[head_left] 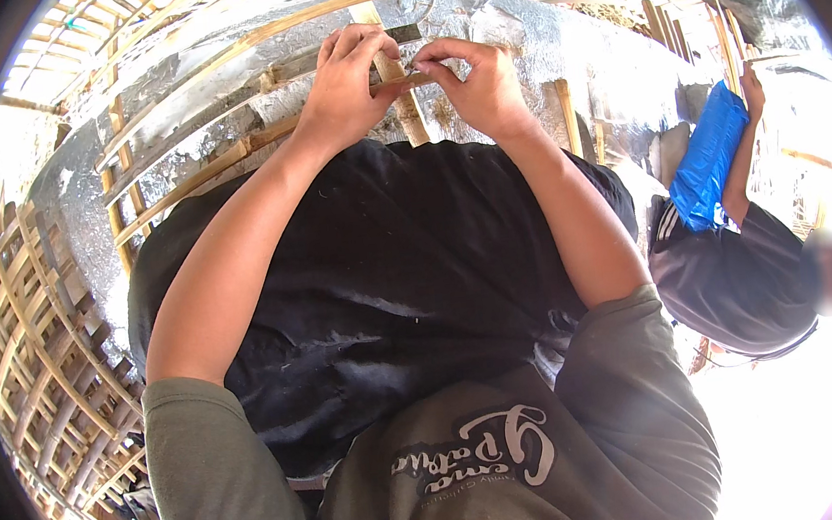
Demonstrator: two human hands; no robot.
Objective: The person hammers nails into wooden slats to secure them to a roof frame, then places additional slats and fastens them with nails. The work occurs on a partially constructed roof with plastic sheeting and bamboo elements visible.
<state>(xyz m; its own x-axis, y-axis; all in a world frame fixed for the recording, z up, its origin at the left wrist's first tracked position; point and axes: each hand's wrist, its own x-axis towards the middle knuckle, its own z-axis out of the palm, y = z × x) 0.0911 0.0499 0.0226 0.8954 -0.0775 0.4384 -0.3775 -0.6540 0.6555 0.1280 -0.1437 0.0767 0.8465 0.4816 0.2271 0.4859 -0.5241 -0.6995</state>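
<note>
Beyond my knees lies a lattice of split bamboo strips, with long slats crossed by shorter ones. An upright bamboo strip passes between my hands. My left hand is closed round the ends of the long slats at that crossing, thumb towards me. Just right of it, my right hand pinches thumb and forefinger together against the same joint. Whatever is in that pinch is too small to make out. Dark cloth covers my lap below both hands.
A woven bamboo panel stands at the left. Grey sheeting spreads behind the lattice. At the right sits another person in dark clothes, with shiny blue plastic by their raised arm. Short bamboo pieces lie at the far right.
</note>
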